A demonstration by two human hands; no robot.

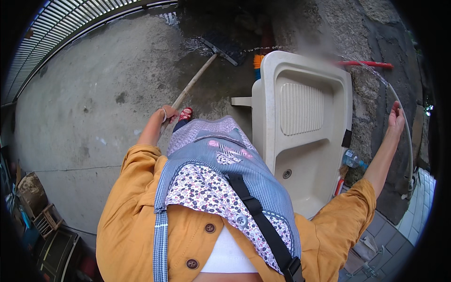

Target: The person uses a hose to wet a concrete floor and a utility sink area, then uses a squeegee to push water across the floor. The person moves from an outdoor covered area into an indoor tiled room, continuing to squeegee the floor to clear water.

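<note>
My left hand (169, 114) is wrapped round the long wooden handle of a floor squeegee (195, 81). Its wide grey crossbar lies on wet, dark concrete ahead, beside a dark patch whose texture I cannot make out. Out to the right, my right hand (397, 120) is closed on a pale hose (408, 136) near its upper end. Clear water appears to run from that end toward the left, above the sink. The hose curves down behind my right forearm.
A cream laundry sink (264, 117) with a ribbed washboard stands in front of my right side. Behind it are a red pole (376, 64) and a rough wall. A plastic bottle (352, 159) sits by its right edge. Slatted railing (61, 35) borders the far left; stacked items (44, 221) stand lower left.
</note>
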